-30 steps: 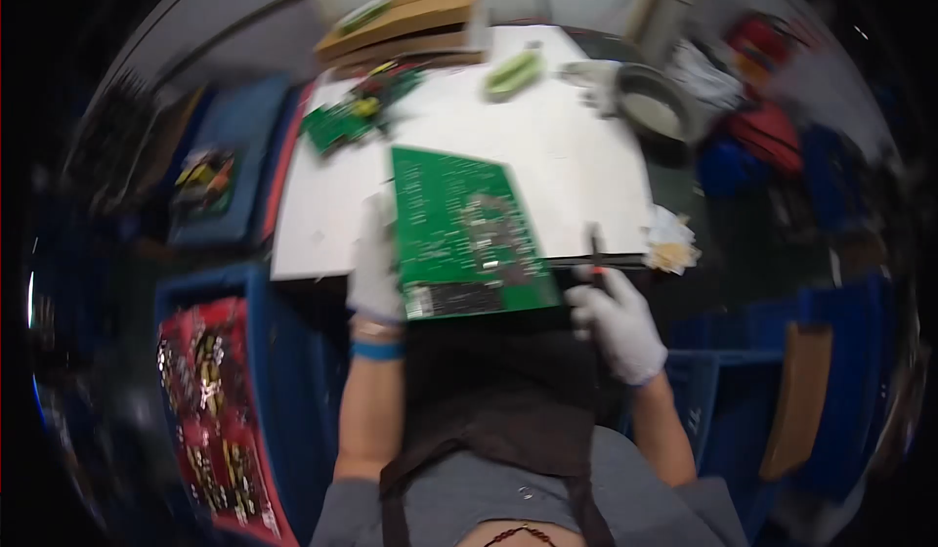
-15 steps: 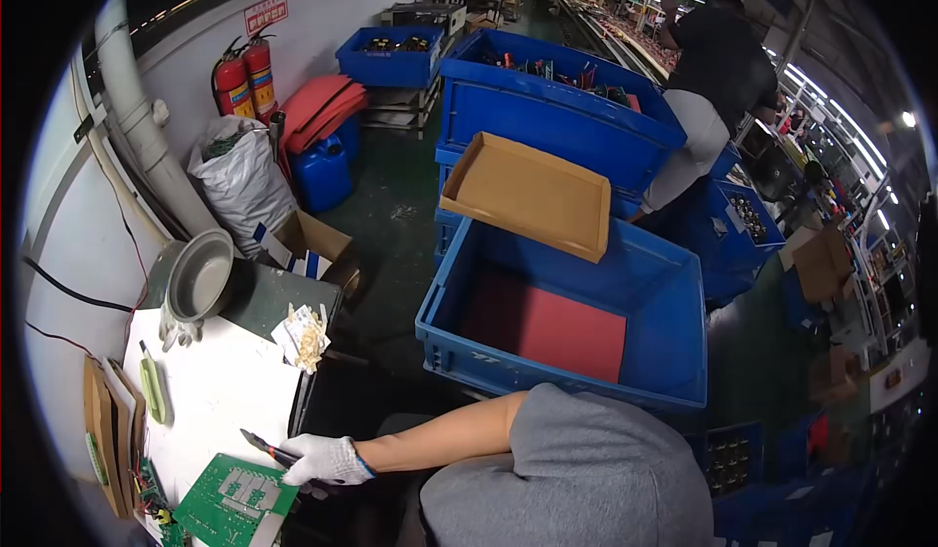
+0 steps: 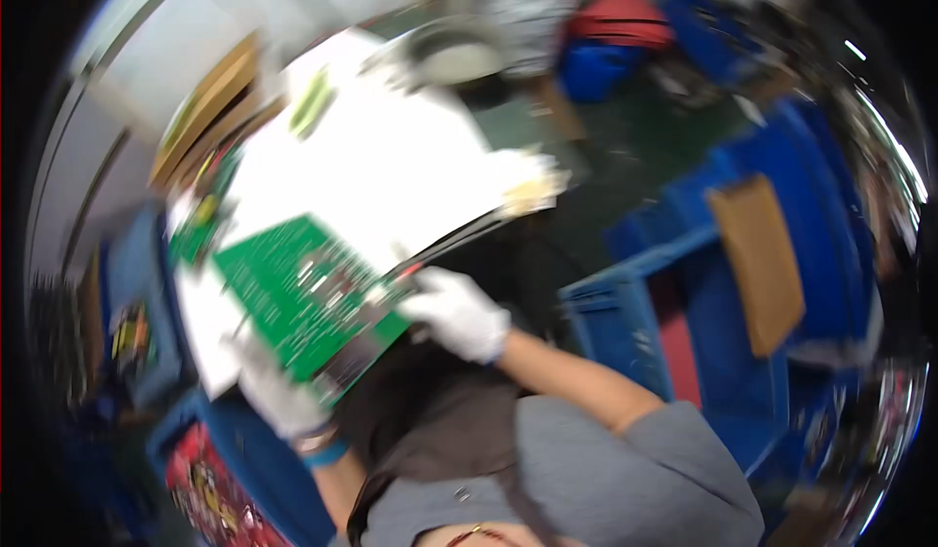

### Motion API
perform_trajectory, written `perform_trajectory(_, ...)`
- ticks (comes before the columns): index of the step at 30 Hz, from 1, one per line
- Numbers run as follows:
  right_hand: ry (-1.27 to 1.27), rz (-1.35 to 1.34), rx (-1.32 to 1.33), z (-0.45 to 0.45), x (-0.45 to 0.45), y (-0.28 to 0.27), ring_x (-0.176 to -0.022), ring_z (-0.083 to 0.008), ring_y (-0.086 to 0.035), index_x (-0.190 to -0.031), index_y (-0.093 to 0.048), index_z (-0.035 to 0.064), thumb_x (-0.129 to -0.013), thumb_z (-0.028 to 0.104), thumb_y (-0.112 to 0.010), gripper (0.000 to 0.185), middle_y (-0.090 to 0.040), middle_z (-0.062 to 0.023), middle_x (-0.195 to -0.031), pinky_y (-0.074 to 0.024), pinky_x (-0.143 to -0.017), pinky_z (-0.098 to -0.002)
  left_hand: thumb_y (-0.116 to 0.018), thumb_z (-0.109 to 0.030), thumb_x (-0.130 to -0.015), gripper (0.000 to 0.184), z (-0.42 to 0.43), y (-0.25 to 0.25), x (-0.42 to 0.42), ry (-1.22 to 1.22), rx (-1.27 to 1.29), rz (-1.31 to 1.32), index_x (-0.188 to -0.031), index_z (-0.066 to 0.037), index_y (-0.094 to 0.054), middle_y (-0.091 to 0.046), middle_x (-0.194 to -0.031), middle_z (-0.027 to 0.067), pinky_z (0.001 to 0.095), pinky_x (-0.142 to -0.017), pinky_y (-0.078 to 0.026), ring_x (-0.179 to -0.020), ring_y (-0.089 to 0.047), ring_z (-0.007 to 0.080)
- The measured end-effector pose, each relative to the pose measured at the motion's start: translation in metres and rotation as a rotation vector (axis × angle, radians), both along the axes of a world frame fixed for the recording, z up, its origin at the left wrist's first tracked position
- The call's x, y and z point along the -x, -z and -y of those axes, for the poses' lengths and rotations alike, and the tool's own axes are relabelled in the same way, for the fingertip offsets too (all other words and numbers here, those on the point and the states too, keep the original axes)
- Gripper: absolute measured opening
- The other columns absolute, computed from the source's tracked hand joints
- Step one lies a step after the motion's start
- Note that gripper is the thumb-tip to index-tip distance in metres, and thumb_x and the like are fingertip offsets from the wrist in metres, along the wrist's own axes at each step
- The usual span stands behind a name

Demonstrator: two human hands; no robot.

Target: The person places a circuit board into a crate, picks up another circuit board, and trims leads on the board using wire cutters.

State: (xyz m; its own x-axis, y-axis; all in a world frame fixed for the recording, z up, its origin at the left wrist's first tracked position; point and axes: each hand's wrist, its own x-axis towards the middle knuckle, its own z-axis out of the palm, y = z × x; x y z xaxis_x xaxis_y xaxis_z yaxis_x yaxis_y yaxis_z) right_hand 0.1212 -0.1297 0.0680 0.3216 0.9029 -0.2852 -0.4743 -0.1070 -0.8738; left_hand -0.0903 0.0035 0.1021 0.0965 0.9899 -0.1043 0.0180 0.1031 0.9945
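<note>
So, far left: blue bin with small parts on it, and below that a second bin with red lining and shiny parts inside. Left hand, white glove, blue band at the wrist: grip closed on the lower-left edge of the green board, fingers blurred. Board is in front of the person, over the near-left part of the white tabletop, printed markings and grey patches face up. Populated boards sit at the tabletop's left side, cardboard trays behind them, pale green object to their right. Right hand, also gloved: grip curled around a tool with a bit of red, right by the board's right corner; too blurred to tell if they touch. Round pan at the far end, crumpled pale stuff at the right corner. Far right: blue crate, red sheet inside, cardboard tray across its rim.
</note>
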Motion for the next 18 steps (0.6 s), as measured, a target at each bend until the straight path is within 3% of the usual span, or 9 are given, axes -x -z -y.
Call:
perform_trajectory(2,-0.032,-0.011,0.064,0.009,-0.013,0.006,-0.080,-0.0105,-0.061,-0.119,-0.062,0.0002,-0.091,0.014,-0.064,0.032,-0.061,-0.0027,-0.096,-0.0530,-0.070,-0.0257,-0.037,-0.038,-0.112,0.046,0.017,-0.036,-0.037,-0.032,0.143,0.437,-0.126,-0.001,-0.060,-0.069,-0.103,0.0050,0.0220,-0.067,-0.052,-0.079,-0.062,0.0073)
perform_trajectory(3,-0.036,-0.080,0.095,0.018,-0.020,0.009,-0.084,-0.0099,-0.060,-0.128,-0.056,-0.0005,-0.090,0.012,-0.063,0.041,-0.061,-0.0033,-0.102,-0.0518,-0.074,-0.0252,-0.038,-0.040,-0.112,0.046,0.016,-0.038,-0.032,-0.092,0.344,0.528,-0.124,-0.002,-0.061,-0.068,-0.100,0.0022,0.0231,-0.063,-0.053,-0.078,-0.063,0.0083)
perform_trajectory(4,-0.018,-0.037,0.099,0.025,-0.023,0.012,-0.087,-0.0098,-0.059,-0.136,-0.052,-0.0015,-0.089,0.011,-0.064,0.049,-0.061,-0.0041,-0.107,-0.0520,-0.075,-0.0256,-0.038,-0.042,-0.111,0.044,0.018,-0.022,-0.024,-0.002,0.202,0.438,-0.124,-0.005,-0.060,-0.067,-0.099,0.0027,0.0288,-0.068,-0.057,-0.082,-0.066,0.0119)
perform_trajectory(9,-0.135,0.417,0.127,0.047,-0.028,-0.020,-0.086,-0.0121,-0.061,-0.140,-0.050,0.0066,-0.089,0.015,-0.065,0.054,-0.062,-0.0075,-0.111,-0.0526,-0.081,-0.0313,-0.033,-0.039,-0.112,0.045,0.032,-0.001,-0.020,-0.107,0.267,0.517,-0.127,-0.004,-0.057,-0.068,-0.106,0.0059,0.0291,-0.075,-0.059,-0.087,-0.067,0.0150)
perform_trajectory(10,-0.167,0.715,0.165,0.048,-0.029,-0.027,-0.088,-0.0176,-0.062,-0.140,-0.051,0.0093,-0.087,0.017,-0.066,0.055,-0.062,-0.0092,-0.109,-0.0526,-0.083,-0.0340,-0.031,-0.038,-0.113,0.047,0.035,0.011,-0.011,0.061,-0.284,-0.268,-0.125,-0.001,-0.057,-0.067,-0.109,0.0079,0.0296,-0.078,-0.059,-0.091,-0.068,0.0169)
perform_trajectory(11,-0.200,1.013,0.199,0.048,-0.030,-0.032,-0.090,-0.0230,-0.063,-0.140,-0.051,0.0121,-0.086,0.020,-0.068,0.057,-0.061,-0.0108,-0.107,-0.0525,-0.085,-0.0367,-0.031,-0.038,-0.113,0.047,0.035,0.020,-0.006,0.061,-0.273,-0.268,-0.125,-0.001,-0.057,-0.067,-0.109,0.0079,0.0296,-0.078,-0.059,-0.091,-0.068,0.0169)
perform_trajectory(12,-0.211,1.098,0.257,0.048,-0.032,-0.035,-0.097,-0.0337,-0.061,-0.139,-0.053,0.0159,-0.083,0.026,-0.070,0.060,-0.059,-0.0139,-0.105,-0.0513,-0.087,-0.0428,-0.031,-0.038,-0.113,0.047,0.035,0.023,-0.006,0.029,-0.080,0.070,-0.125,0.000,-0.057,-0.067,-0.109,0.0082,0.0296,-0.077,-0.059,-0.091,-0.068,0.0168)
perform_trajectory(13,-0.211,1.211,0.262,0.050,-0.035,-0.035,-0.099,-0.0350,-0.060,-0.139,-0.054,0.0161,-0.082,0.026,-0.070,0.059,-0.059,-0.0143,-0.106,-0.0507,-0.087,-0.0446,-0.031,-0.037,-0.113,0.047,0.035,0.024,-0.006,-0.007,0.114,0.407,-0.125,0.000,-0.057,-0.067,-0.108,0.0086,0.0297,-0.077,-0.059,-0.091,-0.068,0.0166)
perform_trajectory(18,-0.240,1.460,0.354,0.051,-0.040,-0.050,-0.103,-0.0338,-0.059,-0.138,-0.057,0.0145,-0.080,0.021,-0.071,0.060,-0.062,-0.0135,-0.110,-0.0500,-0.091,-0.0426,-0.037,-0.045,-0.110,0.050,0.044,0.022,-0.013,-0.048,0.127,0.441,-0.125,-0.001,-0.055,-0.066,-0.109,0.0105,0.0321,-0.077,-0.060,-0.091,-0.069,0.0182)
